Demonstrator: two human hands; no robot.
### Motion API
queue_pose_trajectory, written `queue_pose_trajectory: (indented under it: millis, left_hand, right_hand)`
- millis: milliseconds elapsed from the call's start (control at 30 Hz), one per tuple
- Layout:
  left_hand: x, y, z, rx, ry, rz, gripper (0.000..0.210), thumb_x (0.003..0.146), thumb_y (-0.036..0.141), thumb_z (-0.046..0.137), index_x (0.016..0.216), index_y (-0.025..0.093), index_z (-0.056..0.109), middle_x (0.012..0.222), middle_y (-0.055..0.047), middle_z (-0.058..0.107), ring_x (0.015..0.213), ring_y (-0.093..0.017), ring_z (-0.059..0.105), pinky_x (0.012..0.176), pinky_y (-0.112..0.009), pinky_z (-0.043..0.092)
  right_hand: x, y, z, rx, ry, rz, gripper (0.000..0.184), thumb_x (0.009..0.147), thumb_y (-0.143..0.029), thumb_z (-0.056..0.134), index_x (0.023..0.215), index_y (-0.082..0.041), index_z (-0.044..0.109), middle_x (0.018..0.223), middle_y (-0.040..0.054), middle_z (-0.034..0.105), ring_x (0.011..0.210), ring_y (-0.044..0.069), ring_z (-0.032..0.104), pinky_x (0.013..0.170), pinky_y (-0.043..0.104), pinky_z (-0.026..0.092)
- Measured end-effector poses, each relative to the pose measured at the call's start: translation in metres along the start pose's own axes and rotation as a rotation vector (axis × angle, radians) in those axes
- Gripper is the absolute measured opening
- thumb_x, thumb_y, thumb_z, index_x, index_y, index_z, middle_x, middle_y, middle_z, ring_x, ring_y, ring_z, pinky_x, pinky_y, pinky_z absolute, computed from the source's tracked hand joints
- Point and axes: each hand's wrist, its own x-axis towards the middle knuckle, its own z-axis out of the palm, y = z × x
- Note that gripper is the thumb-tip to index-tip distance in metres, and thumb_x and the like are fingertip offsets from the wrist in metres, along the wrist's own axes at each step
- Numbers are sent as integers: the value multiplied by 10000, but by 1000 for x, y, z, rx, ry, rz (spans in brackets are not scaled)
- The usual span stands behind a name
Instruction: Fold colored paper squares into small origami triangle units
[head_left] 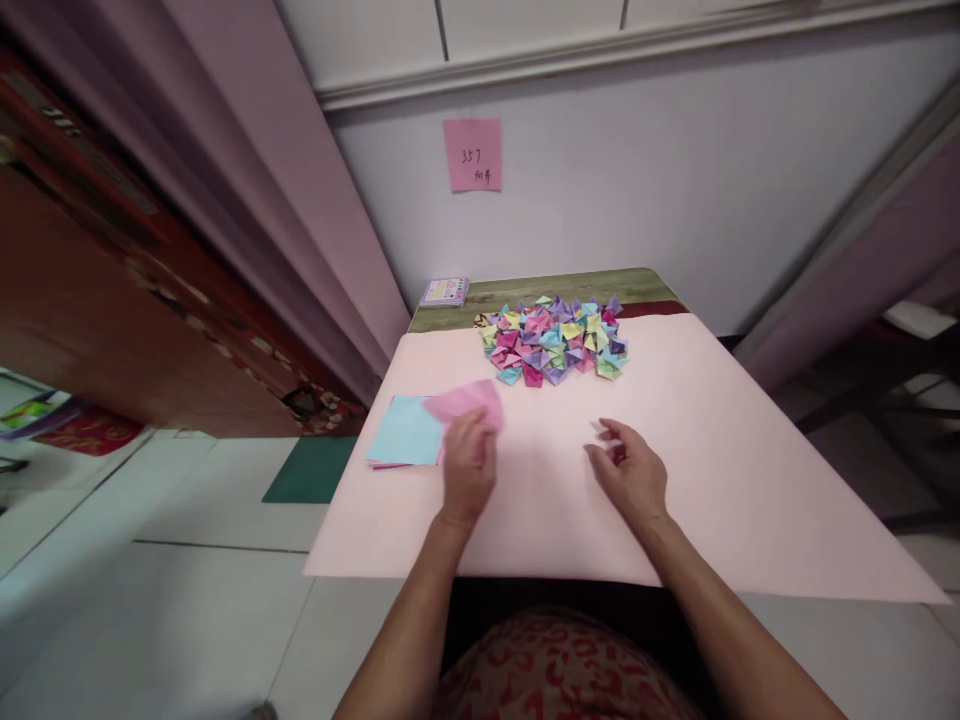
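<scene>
A pink sheet of paper (pixel 480 398), blurred by motion, is pinched in my left hand (pixel 469 455) over the left half of the table. Just left of it lies a stack of square coloured paper (pixel 406 432), light blue on top with pink and red edges showing below. My right hand (pixel 630 470) hovers above the pink table cover to the right, its fingers curled but apart and nothing between them. Beyond both hands sits a pile of folded paper pieces (pixel 555 340) in purple, yellow, blue, pink and green.
A pale pink cover (pixel 720 480) lies over the table. At the far left corner, on the bare green tabletop, rests a small packet (pixel 445 292). A pink note (pixel 473 155) with handwriting is stuck on the wall behind. Curtains hang at both sides.
</scene>
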Motion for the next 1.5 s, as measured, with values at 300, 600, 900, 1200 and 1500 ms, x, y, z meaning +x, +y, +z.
queue_pose_trajectory:
  millis: [300,600,900,1200,1500]
  left_hand:
    - [-14,8,10,-281,-605,106,234,770,70,522,878,233,651,1245,-88,669,1261,-247,551,1101,-523,392]
    - [-28,3,25,-358,-203,-294,343,849,161,537,1190,191,558,1153,-111,660,1084,-211,640,937,-382,527]
    - [-41,26,42,222,-327,203,270,845,78,514,1023,229,649,1098,-107,647,1099,-286,556,1049,-540,369]
    - [-42,18,45,194,-404,240,240,839,74,509,1001,179,652,944,-96,619,905,-250,527,832,-420,472]
    - [-44,12,49,149,-364,224,200,836,74,523,932,183,660,918,-78,629,889,-229,527,837,-394,454]
  right_hand:
    - [5,10,-1,-43,-109,-441,607,784,-331,628,1379,-278,523,1510,105,383,1349,327,406,1065,501,356]
    - [9,10,7,-67,-188,-458,235,876,-446,609,790,-264,731,1235,70,645,1170,267,563,1007,462,374]
    - [11,3,11,-96,-152,-319,324,806,-447,663,1037,-222,630,1133,94,676,1053,279,605,944,443,411]
    - [50,-47,20,-405,-472,-104,587,654,-577,749,1109,-229,619,1061,86,685,923,265,649,710,338,451]
    - [60,-56,12,-383,-670,-20,313,653,-509,779,710,-229,650,783,12,676,696,166,620,564,255,374]
